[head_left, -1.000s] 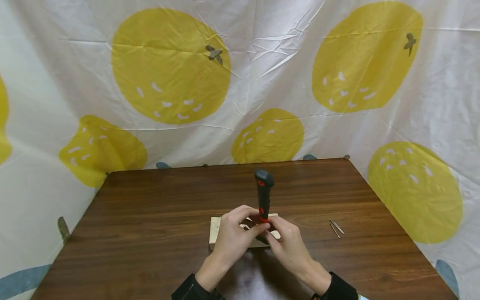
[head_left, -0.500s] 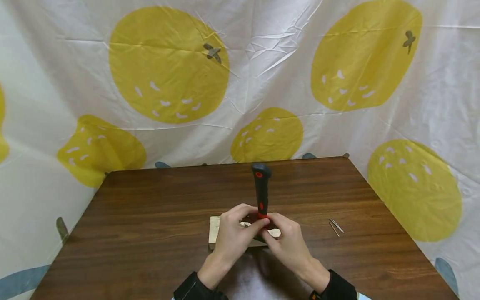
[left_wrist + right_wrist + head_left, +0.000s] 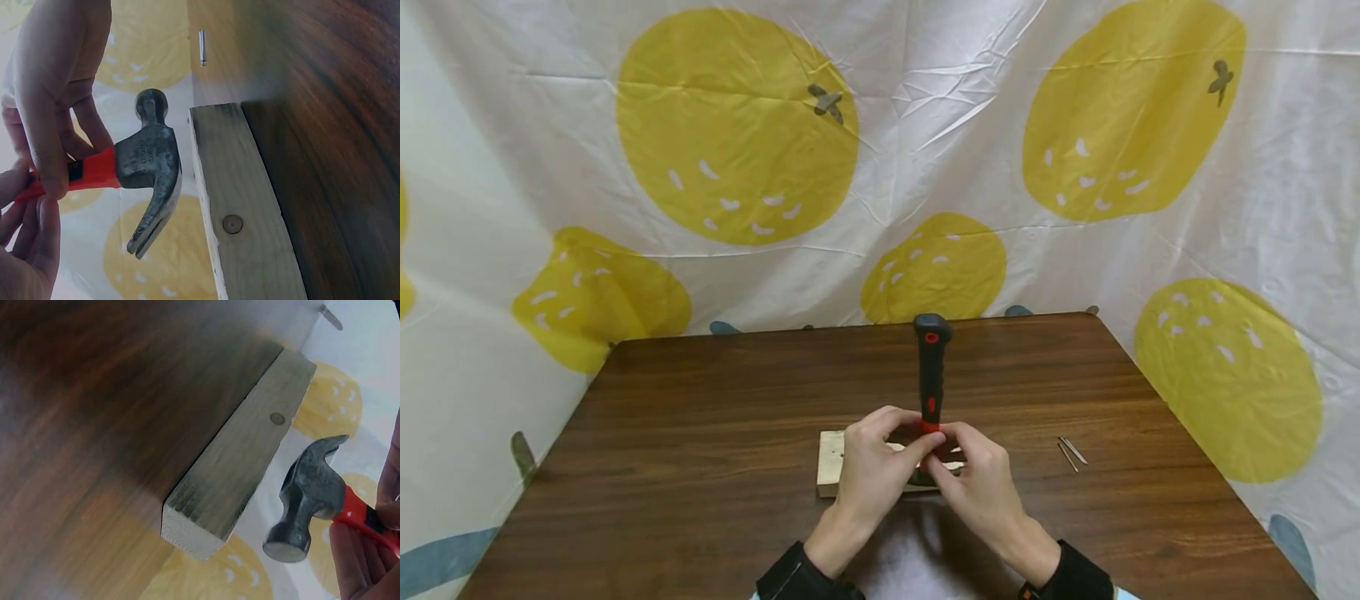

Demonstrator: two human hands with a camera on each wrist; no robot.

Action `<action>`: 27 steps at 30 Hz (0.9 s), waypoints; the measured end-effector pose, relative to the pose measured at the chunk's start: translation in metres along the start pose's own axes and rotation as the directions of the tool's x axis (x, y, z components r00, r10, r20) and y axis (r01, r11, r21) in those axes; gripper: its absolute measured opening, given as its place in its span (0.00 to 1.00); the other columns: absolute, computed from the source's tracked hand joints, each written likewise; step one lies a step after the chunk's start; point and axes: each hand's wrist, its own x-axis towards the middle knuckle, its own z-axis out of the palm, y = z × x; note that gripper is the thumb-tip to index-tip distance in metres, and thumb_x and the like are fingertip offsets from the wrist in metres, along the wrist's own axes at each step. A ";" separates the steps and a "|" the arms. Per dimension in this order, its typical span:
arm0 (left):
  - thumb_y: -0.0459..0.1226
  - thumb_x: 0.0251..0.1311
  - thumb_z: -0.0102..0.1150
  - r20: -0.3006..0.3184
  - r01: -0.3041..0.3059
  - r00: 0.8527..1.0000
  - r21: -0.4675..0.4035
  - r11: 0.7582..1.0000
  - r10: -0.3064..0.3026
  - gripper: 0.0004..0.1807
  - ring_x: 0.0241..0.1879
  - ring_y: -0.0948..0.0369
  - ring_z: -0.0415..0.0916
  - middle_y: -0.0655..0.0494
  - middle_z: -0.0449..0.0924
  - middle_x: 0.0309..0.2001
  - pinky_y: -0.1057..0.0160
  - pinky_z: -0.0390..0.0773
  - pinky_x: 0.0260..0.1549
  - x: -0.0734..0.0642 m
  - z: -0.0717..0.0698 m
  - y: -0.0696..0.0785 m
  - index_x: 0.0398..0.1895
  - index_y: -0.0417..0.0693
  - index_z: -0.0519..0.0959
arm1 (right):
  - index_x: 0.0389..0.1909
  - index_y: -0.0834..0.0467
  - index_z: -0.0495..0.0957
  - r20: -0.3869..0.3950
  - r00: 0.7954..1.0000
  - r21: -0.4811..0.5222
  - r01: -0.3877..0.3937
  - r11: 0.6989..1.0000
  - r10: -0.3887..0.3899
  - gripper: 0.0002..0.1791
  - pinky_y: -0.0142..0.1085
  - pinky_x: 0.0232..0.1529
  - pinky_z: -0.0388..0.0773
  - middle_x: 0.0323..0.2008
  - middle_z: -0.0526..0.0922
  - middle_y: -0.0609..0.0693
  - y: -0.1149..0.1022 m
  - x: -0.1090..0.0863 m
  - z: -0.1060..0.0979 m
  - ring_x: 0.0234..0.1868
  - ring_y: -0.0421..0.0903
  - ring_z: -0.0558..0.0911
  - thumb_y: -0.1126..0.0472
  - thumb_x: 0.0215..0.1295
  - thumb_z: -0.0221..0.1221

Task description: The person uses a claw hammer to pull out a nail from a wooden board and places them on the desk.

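A claw hammer [image 3: 931, 367] stands upright in the head view, its black and red handle pointing up and its steel head low in front of the wooden block [image 3: 831, 467]. My left hand [image 3: 880, 471] pinches the red neck of the handle from the left. From the right, my right hand [image 3: 979, 479] pinches the same red part, with fingertips close to the left thumb. Both wrist views show the hammer head [image 3: 150, 156] over the block, apart from its face. A round mark [image 3: 277, 419] shows on the block's side.
A small group of nails [image 3: 1073, 452] lies on the brown wood table [image 3: 700, 450], right of the hands. A white cloth [image 3: 925, 175] with yellow fruit prints hangs behind the table and along its sides.
The hammer has risen a little and its handle has turned and swayed, first slightly left, then right. Both hands keep their pinch on its neck; block and nails stay put.
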 end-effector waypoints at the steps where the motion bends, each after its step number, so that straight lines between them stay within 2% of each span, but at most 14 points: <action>1: 0.35 0.50 0.81 0.001 0.005 1.000 -0.003 1.000 -0.005 0.10 0.32 0.66 0.84 0.64 0.85 0.32 0.66 0.84 0.30 0.000 0.000 0.000 0.35 0.48 0.89 | 0.41 0.61 0.82 0.004 1.000 -0.002 0.005 1.000 -0.005 0.14 0.33 0.32 0.84 0.34 0.86 0.49 0.000 0.000 -0.001 0.32 0.43 0.85 0.75 0.53 0.67; 8: 0.34 0.50 0.81 0.009 0.024 1.000 -0.021 1.000 -0.023 0.09 0.29 0.67 0.83 0.64 0.85 0.31 0.67 0.84 0.28 -0.001 0.002 0.001 0.34 0.48 0.89 | 0.45 0.63 0.82 -0.003 0.996 -0.025 0.084 0.996 -0.084 0.17 0.35 0.33 0.84 0.37 0.86 0.52 0.002 -0.004 -0.002 0.33 0.45 0.86 0.74 0.53 0.65; 13: 0.33 0.54 0.78 0.037 0.004 0.999 -0.021 1.000 -0.003 0.08 0.31 0.66 0.83 0.61 0.86 0.33 0.66 0.84 0.30 -0.002 0.002 0.001 0.37 0.46 0.89 | 0.46 0.65 0.83 -0.020 0.995 -0.053 0.092 0.994 -0.093 0.17 0.35 0.32 0.83 0.35 0.86 0.51 0.003 -0.004 -0.008 0.31 0.45 0.86 0.73 0.53 0.65; 17: 0.31 0.57 0.75 0.053 -0.016 0.998 0.004 1.000 0.015 0.06 0.32 0.66 0.82 0.61 0.86 0.34 0.65 0.84 0.31 -0.005 -0.002 -0.002 0.38 0.46 0.88 | 0.44 0.66 0.84 -0.027 0.996 -0.056 0.080 0.995 -0.082 0.14 0.32 0.28 0.83 0.32 0.85 0.50 0.005 -0.003 -0.017 0.27 0.44 0.85 0.73 0.53 0.67; 21: 0.28 0.57 0.74 0.041 -0.031 0.999 0.040 0.999 0.029 0.06 0.32 0.67 0.82 0.62 0.85 0.33 0.65 0.84 0.31 -0.006 -0.012 -0.007 0.35 0.45 0.88 | 0.42 0.67 0.84 -0.034 0.997 -0.050 0.062 0.997 -0.063 0.14 0.29 0.25 0.82 0.30 0.84 0.50 0.011 -0.001 -0.029 0.26 0.43 0.85 0.76 0.51 0.68; 25: 0.27 0.57 0.73 0.046 -0.040 0.998 0.082 0.996 0.037 0.05 0.31 0.67 0.81 0.62 0.84 0.31 0.66 0.84 0.31 -0.006 -0.026 -0.013 0.34 0.44 0.87 | 0.40 0.70 0.85 -0.032 0.999 -0.108 0.007 0.994 -0.011 0.15 0.26 0.23 0.81 0.30 0.85 0.51 0.016 0.000 -0.044 0.24 0.41 0.85 0.79 0.49 0.68; 27: 0.27 0.58 0.73 0.056 -0.037 0.998 0.102 0.994 0.031 0.05 0.31 0.67 0.80 0.63 0.84 0.31 0.65 0.84 0.30 -0.008 -0.034 -0.017 0.34 0.44 0.87 | 0.39 0.69 0.85 -0.015 0.999 -0.165 -0.048 0.985 0.047 0.14 0.24 0.22 0.79 0.29 0.84 0.50 0.018 0.001 -0.052 0.24 0.39 0.84 0.79 0.49 0.68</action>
